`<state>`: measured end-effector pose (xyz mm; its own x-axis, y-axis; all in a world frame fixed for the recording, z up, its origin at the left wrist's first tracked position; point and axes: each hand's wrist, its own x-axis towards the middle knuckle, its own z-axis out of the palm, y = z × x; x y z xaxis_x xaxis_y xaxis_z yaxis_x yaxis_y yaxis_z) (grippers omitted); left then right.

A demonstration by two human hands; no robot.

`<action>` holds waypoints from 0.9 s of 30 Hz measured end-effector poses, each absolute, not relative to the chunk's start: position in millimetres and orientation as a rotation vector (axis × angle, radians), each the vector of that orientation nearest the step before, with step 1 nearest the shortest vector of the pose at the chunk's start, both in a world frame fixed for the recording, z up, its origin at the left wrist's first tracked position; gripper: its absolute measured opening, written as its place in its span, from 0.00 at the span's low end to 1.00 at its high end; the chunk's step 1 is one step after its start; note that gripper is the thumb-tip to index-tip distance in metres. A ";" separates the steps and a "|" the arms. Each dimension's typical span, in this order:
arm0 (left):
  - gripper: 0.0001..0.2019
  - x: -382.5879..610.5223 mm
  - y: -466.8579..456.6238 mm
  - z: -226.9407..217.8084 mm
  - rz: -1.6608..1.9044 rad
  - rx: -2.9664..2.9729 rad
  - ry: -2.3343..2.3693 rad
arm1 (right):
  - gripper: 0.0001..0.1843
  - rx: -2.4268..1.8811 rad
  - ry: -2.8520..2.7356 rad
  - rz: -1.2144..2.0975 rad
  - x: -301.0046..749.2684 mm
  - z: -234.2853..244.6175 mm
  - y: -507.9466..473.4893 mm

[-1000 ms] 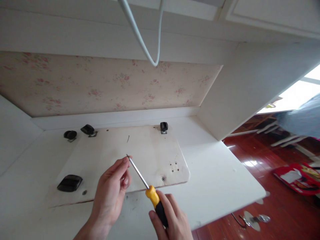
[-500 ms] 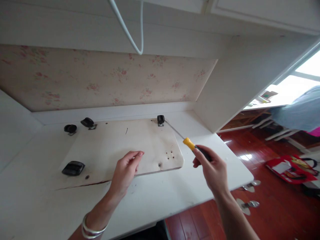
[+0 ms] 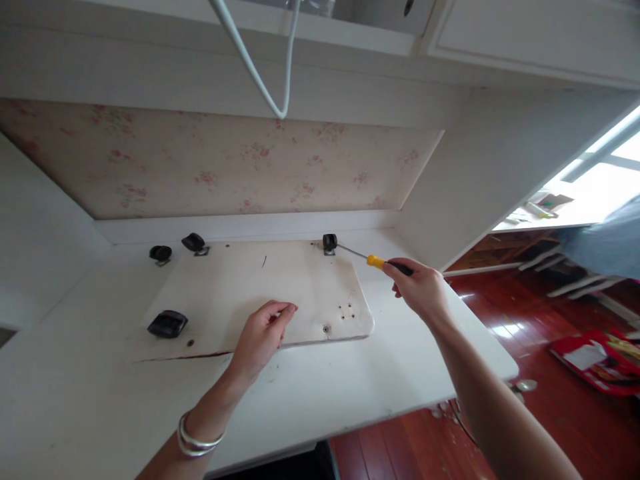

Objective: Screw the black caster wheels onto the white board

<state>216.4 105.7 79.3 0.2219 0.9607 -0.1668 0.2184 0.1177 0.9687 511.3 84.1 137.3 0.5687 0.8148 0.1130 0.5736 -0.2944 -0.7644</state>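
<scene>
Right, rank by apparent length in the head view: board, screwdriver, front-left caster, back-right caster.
Board
Screwdriver
Front-left caster
Back-right caster
The casters' real sizes are unsure: one sits nearer.

The right hand [image 3: 420, 288] holds a screwdriver [image 3: 376, 262], its tip near a black wheel [image 3: 330, 241]. The left hand [image 3: 265, 332] is pinched together over the white board [image 3: 220, 287].

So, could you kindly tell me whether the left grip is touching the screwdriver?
Apart: the head view shows pale board between the left grip and the screwdriver, which the right grip holds.
</scene>
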 end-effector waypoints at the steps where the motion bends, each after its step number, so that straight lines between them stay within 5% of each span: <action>1: 0.21 216.3 106.1 78.5 0.820 1.354 1.238 | 0.22 -1.999 -1.120 0.384 511.0 138.3 86.5; 15: 0.19 219.9 107.8 80.9 0.756 1.468 1.237 | 0.20 -1.996 -1.205 0.369 519.6 143.3 98.1; 27: 0.17 308.4 149.4 108.1 0.269 2.711 1.137 | 0.20 -1.973 -1.217 0.453 542.0 145.8 112.2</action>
<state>308.4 149.4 108.1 0.6896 0.7182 0.0932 0.6839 -0.6882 0.2421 542.0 112.2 145.8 0.4828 0.8713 0.0878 0.6018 -0.2572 -0.7561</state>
